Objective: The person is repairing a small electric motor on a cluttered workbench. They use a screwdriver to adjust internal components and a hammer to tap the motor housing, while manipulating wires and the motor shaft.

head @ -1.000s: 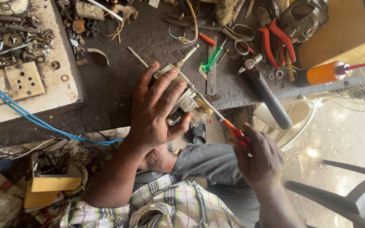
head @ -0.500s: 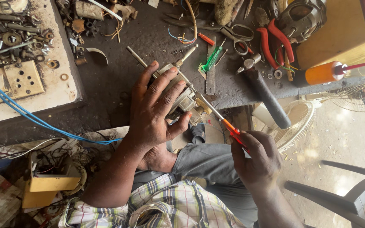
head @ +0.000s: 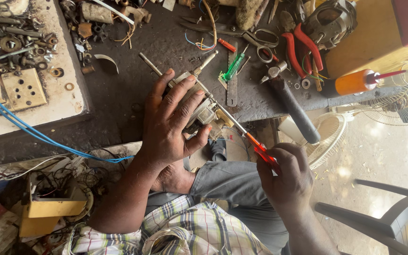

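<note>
My left hand (head: 171, 125) lies spread over a small electric motor (head: 199, 111) at the edge of the dark workbench (head: 133, 94); the fingers are open and pressed flat on its top, the thumb hooked round its near side, so the motor is pinned rather than clenched; a bare steel shaft (head: 149, 65) sticks out from under my fingers toward the far left. My right hand (head: 286, 177) is closed round the red handle of a screwdriver (head: 242, 132); the long blade runs up and left, its tip lost in the motor's body just beside my left thumb.

Beyond the motor lie a green-handled tool (head: 232, 67), scissors (head: 256, 38) and red-handled pliers (head: 303, 47); a hammer (head: 289, 101) with a black grip hangs over the bench edge to the right; an orange-handled tool (head: 355, 81) rests near the yellow box. On the pale board (head: 38, 108) to the left sit loose nuts and washers (head: 10, 42); a blue cable (head: 34, 132) trails across it and down; my grey trouser leg (head: 232, 182) is below the hands.
</note>
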